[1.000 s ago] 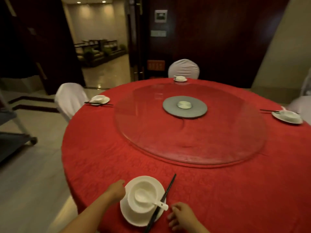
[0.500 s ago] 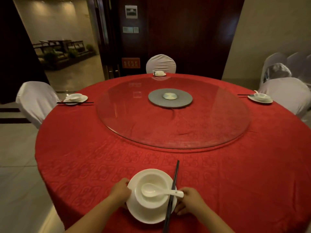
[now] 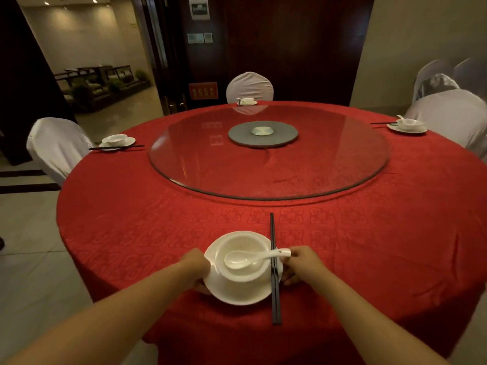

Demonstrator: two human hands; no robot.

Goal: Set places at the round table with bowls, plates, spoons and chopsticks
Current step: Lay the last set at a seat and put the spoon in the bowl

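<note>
1. Because the near setting lies squarely between the two hands, the coming move turns on the plate (image 3: 237,295) alone. It sits at the table's (image 3: 131,233) 6 o'clock edge, straight ahead of the person.
2. Reading the plate as a dial with 12 toward the glass turntable (image 3: 263,167), the left hand (image 3: 196,267) is at 9 o'clock. It grips the rim, thumb on top and fingers curled under.
3. The right hand (image 3: 303,263) is at 3 o'clock, fingers curled against the rim. The spoon's handle tip and the chopsticks meet there, and I cannot tell which of them it pinches.
4. The bowl (image 3: 242,241) stands on the plate. The spoon (image 3: 237,259) rests in it, scoop at the centre, with its long axis running out to 3 o'clock.
5. The chopsticks (image 3: 274,285) lie as a pair from 12 to 6, crossing the plate's right rim under the spoon handle. Their tips point to the turntable.
6. Both hands are equally near the plate, but only the right one reaches the chopsticks and spoon, so any squaring of those likely falls to it.
7. Three further settings show at the table's 9 (image 3: 117,140), 12 (image 3: 247,101) and 3 o'clock (image 3: 407,125), which suggests the task is nearly finished.
</note>
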